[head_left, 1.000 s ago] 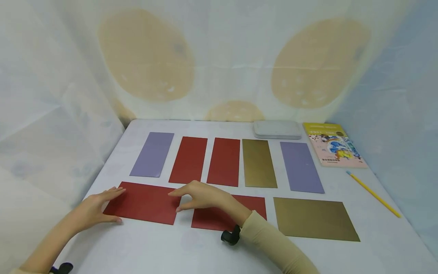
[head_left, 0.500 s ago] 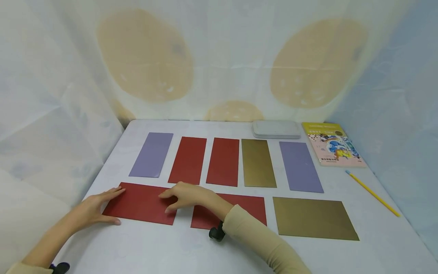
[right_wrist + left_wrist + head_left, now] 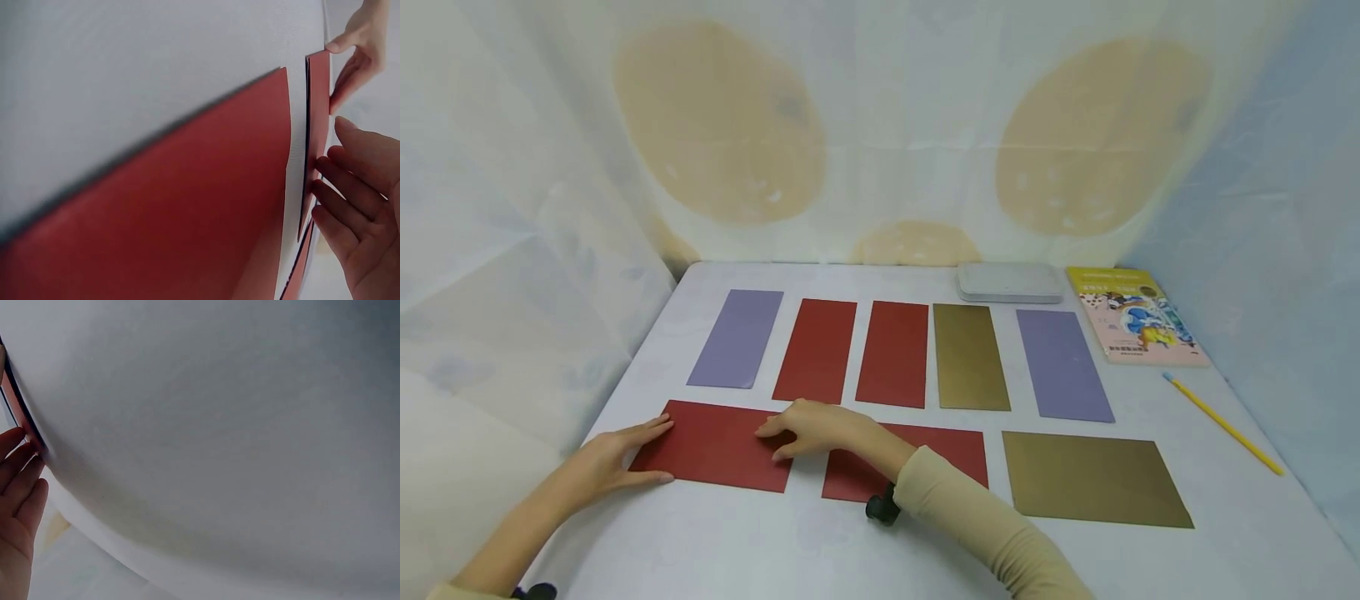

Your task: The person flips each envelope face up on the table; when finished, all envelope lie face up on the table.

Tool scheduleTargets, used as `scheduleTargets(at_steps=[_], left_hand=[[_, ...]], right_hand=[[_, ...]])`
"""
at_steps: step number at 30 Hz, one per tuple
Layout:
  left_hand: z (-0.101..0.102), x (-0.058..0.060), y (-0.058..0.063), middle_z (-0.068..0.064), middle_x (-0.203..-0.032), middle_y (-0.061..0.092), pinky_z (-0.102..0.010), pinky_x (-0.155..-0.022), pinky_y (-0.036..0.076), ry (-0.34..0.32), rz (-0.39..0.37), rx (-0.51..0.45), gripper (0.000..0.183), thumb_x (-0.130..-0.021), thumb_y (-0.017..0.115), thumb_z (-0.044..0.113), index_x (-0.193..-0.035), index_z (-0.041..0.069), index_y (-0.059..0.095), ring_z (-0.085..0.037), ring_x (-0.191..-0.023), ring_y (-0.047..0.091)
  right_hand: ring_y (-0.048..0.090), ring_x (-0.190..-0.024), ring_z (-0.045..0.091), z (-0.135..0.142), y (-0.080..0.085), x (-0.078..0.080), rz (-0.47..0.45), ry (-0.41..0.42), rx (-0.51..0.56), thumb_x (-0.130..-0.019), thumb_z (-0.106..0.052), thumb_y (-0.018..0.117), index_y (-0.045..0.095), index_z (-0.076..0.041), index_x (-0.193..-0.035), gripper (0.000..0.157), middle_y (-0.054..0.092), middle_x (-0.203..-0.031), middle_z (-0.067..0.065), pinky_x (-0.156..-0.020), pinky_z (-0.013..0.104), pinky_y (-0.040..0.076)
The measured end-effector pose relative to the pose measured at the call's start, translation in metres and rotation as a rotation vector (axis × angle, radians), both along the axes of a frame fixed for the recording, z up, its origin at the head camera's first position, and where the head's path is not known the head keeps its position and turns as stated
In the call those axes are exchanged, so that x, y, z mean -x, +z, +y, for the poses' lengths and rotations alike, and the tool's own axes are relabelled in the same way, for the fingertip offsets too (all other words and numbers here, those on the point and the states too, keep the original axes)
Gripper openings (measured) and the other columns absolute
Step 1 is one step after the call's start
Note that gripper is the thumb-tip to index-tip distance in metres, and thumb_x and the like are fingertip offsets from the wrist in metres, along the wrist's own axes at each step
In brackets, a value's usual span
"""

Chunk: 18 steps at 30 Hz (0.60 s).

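A flat red rectangular card [image 3: 718,458] lies crosswise at the table's front left. My left hand [image 3: 598,471] is at its left end, thumb near the front edge and fingertips on the upper left corner. Over its right end is my right hand [image 3: 827,429], thumb and fingers loosely bent and apart. In the right wrist view, the fingertips of the right hand [image 3: 359,194] meet or nearly meet the red card [image 3: 317,106]; exact contact is unclear. Under the right forearm lies a second red card [image 3: 943,446], partly hidden. The left wrist view shows only the left hand's [image 3: 22,500] fingers beside a red edge.
Behind stand two red cards [image 3: 816,350], a gold card [image 3: 972,358] and purple cards [image 3: 735,337] in a row, lying flat. A wider gold card [image 3: 1097,479] is at front right. A pale case [image 3: 1009,283], a book [image 3: 1138,321] and a yellow pencil [image 3: 1225,425] lie far right.
My right hand has moved left from the gap between the two front red cards onto the left one's right end. The left hand stays nearly in place; the cards look unmoved.
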<state>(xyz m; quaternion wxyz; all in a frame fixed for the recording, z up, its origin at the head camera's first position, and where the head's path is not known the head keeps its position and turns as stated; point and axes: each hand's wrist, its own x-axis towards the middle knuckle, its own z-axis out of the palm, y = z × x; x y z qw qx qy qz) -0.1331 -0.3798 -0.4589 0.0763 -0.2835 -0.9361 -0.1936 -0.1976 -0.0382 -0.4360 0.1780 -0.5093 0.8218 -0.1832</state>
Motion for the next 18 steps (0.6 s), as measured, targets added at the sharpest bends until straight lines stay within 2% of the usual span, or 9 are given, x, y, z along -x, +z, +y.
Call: scheduleTargets(at_steps=[9,12,15,18], left_hand=[[0.001,-0.007,0.0,-0.02,-0.123,0.062,0.002,-0.092,0.019,0.012,0.024,0.054,0.073,-0.07,0.085,0.041,-0.125,-0.002,0.062,-0.039,-0.108,0.06],[0.001,-0.01,0.004,-0.017,-0.122,0.064,0.002,-0.092,0.022,0.04,0.022,0.038,0.068,-0.072,0.084,0.038,-0.125,0.002,0.063,-0.036,-0.108,0.061],[0.002,-0.013,0.011,-0.013,-0.122,0.065,0.0,-0.089,0.028,0.087,-0.013,0.025,0.063,-0.074,0.082,0.04,-0.126,0.009,0.065,-0.034,-0.108,0.062],[0.003,-0.015,0.019,-0.009,-0.118,0.067,-0.007,-0.084,0.037,0.135,-0.061,0.015,0.058,-0.076,0.08,0.043,-0.125,0.015,0.066,-0.033,-0.106,0.063]], right_hand=[[0.051,-0.117,0.0,0.003,-0.001,0.0,-0.016,-0.001,0.003,-0.093,-0.024,0.067,0.059,-0.014,-0.135,0.044,0.059,-0.131,-0.007,-0.091,0.01,0.037],[0.055,-0.105,-0.001,0.005,0.001,0.002,-0.031,-0.008,0.012,-0.094,-0.024,0.066,0.059,-0.015,-0.135,0.042,0.06,-0.131,-0.008,-0.086,0.01,0.038],[0.053,-0.091,-0.002,0.008,0.004,0.003,-0.055,-0.015,0.022,-0.094,-0.025,0.065,0.06,-0.016,-0.134,0.041,0.061,-0.128,-0.01,-0.079,0.01,0.039],[0.052,-0.087,-0.002,0.01,0.007,0.005,-0.075,-0.007,0.031,-0.095,-0.027,0.064,0.06,-0.018,-0.134,0.04,0.062,-0.125,-0.012,-0.077,0.011,0.04]])
